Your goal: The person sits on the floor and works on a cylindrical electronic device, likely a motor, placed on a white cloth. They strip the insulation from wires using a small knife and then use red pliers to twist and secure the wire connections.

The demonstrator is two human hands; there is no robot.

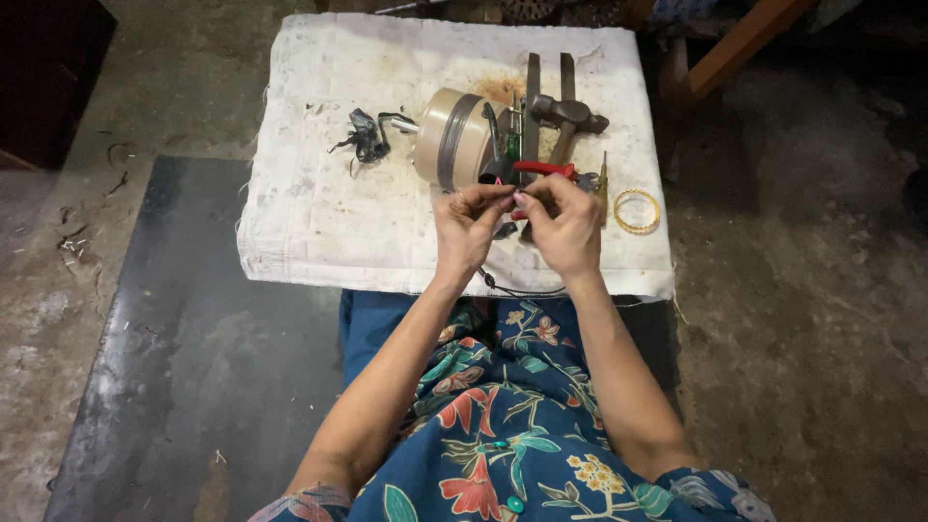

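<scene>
Close together, our hands meet over the near edge of the cloth-covered tabletop: left hand and right hand pinch a small dark piece between their fingertips, a thin black wire trailing below. Beyond lie red-handled pliers, a hammer, a tan round housing, and a gold bangle.

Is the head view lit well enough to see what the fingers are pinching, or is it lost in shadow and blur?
Head view: the white cloth is brightly lit, the floor corners fall dark; both the left hand and right hand are lit, but the small piece between their fingertips is too tiny and soft to identify.
</scene>
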